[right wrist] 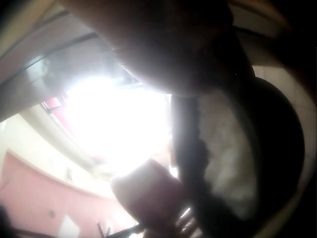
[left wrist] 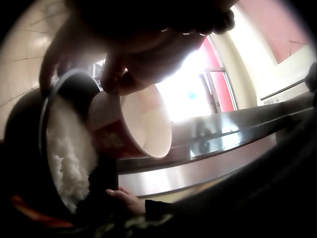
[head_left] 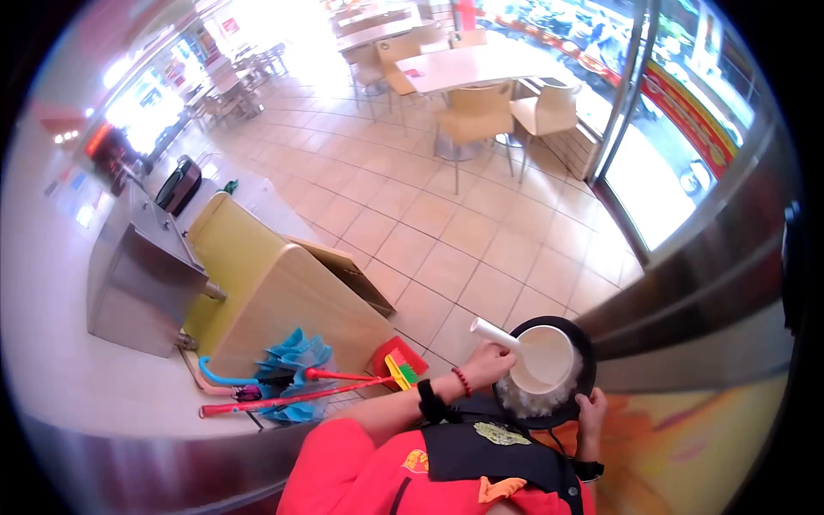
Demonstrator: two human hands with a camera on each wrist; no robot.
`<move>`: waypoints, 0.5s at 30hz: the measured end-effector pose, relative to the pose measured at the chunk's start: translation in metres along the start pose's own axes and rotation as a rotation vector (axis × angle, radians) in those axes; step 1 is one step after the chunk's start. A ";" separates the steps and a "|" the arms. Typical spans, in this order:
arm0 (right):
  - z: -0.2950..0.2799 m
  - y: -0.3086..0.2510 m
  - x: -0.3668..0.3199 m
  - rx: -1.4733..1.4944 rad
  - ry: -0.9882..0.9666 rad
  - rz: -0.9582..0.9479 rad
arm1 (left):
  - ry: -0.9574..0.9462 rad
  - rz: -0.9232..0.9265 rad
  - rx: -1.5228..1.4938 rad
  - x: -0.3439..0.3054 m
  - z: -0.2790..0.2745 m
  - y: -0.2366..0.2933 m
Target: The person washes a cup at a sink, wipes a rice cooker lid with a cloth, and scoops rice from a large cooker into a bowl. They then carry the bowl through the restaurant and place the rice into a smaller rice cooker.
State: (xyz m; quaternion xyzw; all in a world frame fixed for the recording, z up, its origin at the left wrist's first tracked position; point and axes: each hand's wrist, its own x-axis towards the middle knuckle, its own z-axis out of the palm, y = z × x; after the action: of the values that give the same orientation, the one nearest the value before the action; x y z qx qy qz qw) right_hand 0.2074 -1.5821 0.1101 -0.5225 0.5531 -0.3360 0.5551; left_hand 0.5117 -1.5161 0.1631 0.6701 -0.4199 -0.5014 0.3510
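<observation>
My left hand (head_left: 491, 365), with a red bead bracelet, pinches the rim of a white paper cup (head_left: 549, 354). A short white cylinder (head_left: 494, 332) sticks out beside these fingers. In the left wrist view the paper cup (left wrist: 148, 121) shows red print on its side and a pale inside. Under and beside the cup is a round black pot (head_left: 587, 343), with a clumped white mass like cooked rice (left wrist: 67, 153) in it. My right hand (head_left: 590, 412) grips the pot's near right edge, its thumb on the rim. Strong backlight and shadow blur the right wrist view.
To the left stands a wooden cabinet (head_left: 283, 300). Against it lie a blue umbrella (head_left: 292, 365), a red-handled broom (head_left: 401, 367) and a red dustpan (head_left: 396, 348). A metal-faced counter (head_left: 704, 292) runs along the right. Tables (head_left: 472, 67) and chairs (head_left: 477, 116) stand ahead, near glass doors.
</observation>
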 end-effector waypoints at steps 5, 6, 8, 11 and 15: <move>0.060 -0.047 0.094 -0.090 -0.005 -0.082 | 0.185 0.098 -0.170 0.069 -0.074 0.043; 0.074 -0.059 0.113 -0.114 -0.024 -0.103 | 0.190 0.109 -0.161 0.084 -0.093 0.044; 0.097 -0.077 0.152 -0.138 -0.041 -0.128 | 0.163 0.093 -0.132 0.112 -0.125 0.042; 0.142 -0.096 0.219 -0.088 -0.141 -0.080 | 0.231 0.060 -0.193 0.151 -0.172 0.038; 0.225 -0.186 0.294 -0.094 -0.309 0.051 | 0.403 -0.010 -0.285 0.195 -0.235 0.029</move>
State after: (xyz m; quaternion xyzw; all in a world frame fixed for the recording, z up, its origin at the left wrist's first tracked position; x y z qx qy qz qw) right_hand 0.5109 -1.8574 0.1743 -0.5792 0.4894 -0.2112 0.6167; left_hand 0.7606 -1.6947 0.1740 0.7024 -0.2632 -0.4136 0.5161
